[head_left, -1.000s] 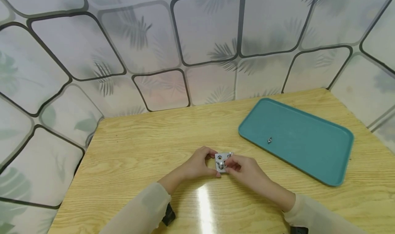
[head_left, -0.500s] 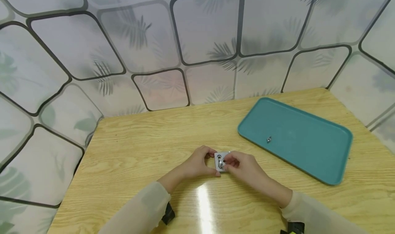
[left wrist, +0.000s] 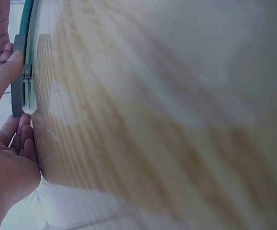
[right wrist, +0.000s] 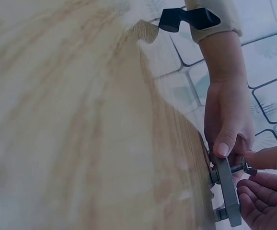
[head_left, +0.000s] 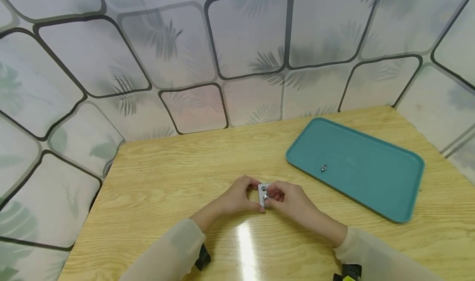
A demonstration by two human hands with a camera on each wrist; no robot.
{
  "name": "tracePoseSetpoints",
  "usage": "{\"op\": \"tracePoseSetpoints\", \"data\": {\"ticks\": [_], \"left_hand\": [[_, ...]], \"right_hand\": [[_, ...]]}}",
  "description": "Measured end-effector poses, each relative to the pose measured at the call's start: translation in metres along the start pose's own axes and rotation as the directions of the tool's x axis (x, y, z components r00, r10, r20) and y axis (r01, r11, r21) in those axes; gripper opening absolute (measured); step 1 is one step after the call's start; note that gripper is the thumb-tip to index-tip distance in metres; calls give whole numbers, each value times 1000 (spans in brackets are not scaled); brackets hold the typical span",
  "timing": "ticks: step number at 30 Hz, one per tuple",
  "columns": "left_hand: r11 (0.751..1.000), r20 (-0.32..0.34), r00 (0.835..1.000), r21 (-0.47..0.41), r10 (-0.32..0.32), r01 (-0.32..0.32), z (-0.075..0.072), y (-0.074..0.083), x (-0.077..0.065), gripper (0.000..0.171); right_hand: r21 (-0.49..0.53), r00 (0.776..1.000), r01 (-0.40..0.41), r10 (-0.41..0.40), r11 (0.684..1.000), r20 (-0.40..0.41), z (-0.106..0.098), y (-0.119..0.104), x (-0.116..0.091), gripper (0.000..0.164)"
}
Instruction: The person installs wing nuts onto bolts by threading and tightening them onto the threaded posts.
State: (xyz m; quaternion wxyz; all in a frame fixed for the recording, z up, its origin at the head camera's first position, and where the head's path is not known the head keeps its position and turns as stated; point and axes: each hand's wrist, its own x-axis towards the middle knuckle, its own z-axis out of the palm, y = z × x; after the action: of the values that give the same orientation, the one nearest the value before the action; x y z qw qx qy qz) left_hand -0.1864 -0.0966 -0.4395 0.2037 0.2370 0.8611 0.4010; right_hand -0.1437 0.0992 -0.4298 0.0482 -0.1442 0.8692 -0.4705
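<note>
left hand [head_left: 239, 197]: gripping plate [right wrist: 229, 191] from left; right hand [head_left: 293, 199]: pinching wing nut [right wrist: 249, 169] on bolt [right wrist: 237, 167]; desk [head_left: 178, 169] right: tray [head_left: 367, 178], metal bit [head_left: 323, 168] at its near left

A person wears pale cream long sleeves, the left sleeve [head_left: 167, 250] at seven o'clock in the head view and the right sleeve [head_left: 375, 254] at four, with left hand [head_left: 239, 196] and right hand [head_left: 293, 200] bare; an angular black block [head_left: 202, 258] sits against one, a second black block [head_left: 351, 269], marked yellow, against the other.
</note>
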Motion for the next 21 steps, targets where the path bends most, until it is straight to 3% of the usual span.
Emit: {"op": "tracePoseSetpoints", "data": {"ticks": [21], "left_hand": [[1000, -4, 1000, 12, 1, 0, 0, -2, 1, 64]], "right_hand": [[-42, 998, 55, -56, 998, -28, -3, 2, -11, 10]]}}
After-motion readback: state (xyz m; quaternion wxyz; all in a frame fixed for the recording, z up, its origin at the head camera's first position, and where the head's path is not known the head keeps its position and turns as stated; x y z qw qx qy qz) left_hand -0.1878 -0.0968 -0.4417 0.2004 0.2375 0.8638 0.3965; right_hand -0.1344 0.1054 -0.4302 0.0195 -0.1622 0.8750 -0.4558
